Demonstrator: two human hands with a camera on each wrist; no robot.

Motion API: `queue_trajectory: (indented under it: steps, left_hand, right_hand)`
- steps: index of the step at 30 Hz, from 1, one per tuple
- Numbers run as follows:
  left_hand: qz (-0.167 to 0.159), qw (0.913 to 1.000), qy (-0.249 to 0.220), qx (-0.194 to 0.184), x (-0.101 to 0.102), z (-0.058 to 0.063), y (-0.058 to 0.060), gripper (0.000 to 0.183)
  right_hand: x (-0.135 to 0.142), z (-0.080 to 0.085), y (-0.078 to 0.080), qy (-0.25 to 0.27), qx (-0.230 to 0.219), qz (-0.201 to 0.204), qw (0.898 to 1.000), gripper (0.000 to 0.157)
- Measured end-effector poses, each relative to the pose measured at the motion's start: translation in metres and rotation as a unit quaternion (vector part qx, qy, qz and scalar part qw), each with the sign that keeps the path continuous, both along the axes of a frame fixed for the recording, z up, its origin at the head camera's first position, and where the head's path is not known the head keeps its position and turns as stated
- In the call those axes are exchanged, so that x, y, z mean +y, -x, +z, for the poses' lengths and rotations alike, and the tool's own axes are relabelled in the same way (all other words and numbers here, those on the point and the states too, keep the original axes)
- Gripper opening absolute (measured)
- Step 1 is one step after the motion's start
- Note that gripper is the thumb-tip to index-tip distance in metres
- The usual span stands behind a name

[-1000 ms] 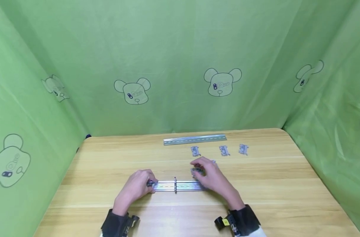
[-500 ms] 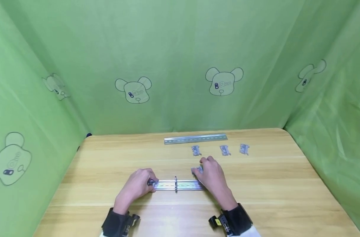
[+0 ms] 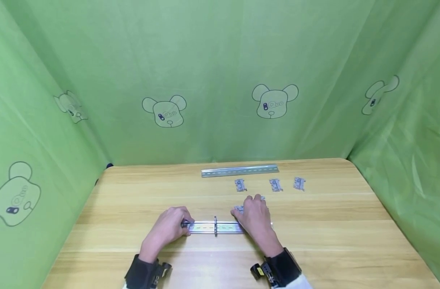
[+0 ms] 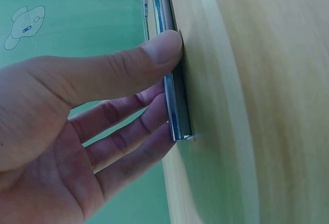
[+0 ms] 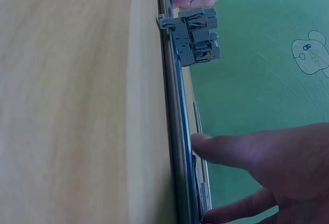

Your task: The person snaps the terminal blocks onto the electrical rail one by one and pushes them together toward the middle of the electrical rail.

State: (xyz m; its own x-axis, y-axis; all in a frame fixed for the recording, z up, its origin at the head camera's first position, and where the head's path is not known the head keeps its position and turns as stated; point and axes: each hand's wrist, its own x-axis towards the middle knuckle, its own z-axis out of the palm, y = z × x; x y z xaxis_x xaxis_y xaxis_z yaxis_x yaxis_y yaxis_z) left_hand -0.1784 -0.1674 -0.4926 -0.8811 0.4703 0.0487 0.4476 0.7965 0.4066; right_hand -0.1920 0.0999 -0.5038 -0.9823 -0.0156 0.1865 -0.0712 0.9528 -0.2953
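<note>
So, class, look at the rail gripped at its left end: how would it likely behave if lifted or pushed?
The front rail is probably stiff, as it looks metallic and runs straight. Its row of slots suggests modest weight for its length. Lying flat, it would likely slide rather than roll, though the upright block on it might catch.

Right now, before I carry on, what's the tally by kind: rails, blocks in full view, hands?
Rails: 2 (near rail, far rail)
Blocks in full view: 4 (block on the near rail, lying blocks)
Hands: 2 (left hand, right hand)
Total: 8
Not counted: grey pieces partly hidden by the right hand.
</note>
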Motion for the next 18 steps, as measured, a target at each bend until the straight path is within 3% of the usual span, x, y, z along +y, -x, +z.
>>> queue_trajectory:
  steps: [8, 13, 18]
  left_hand:
    - [0.005, 1.0, -0.001, 0.0, 0.0, -0.002, 0.0, 0.033]
    - [0.006, 1.0, 0.0, -0.002, -0.001, -0.003, 0.0, 0.032]
    - [0.005, 1.0, 0.001, -0.001, -0.001, -0.002, 0.0, 0.033]
  right_hand:
    - [-0.002, 0.001, 0.003, 0.01, -0.017, 0.011, 1.0, 0.038]
    - [0.004, 0.008, 0.004, 0.064, -0.055, 0.015, 0.996, 0.044]
    - [0.015, 0.014, 0.006, 0.136, -0.047, 0.015, 0.989, 0.052]
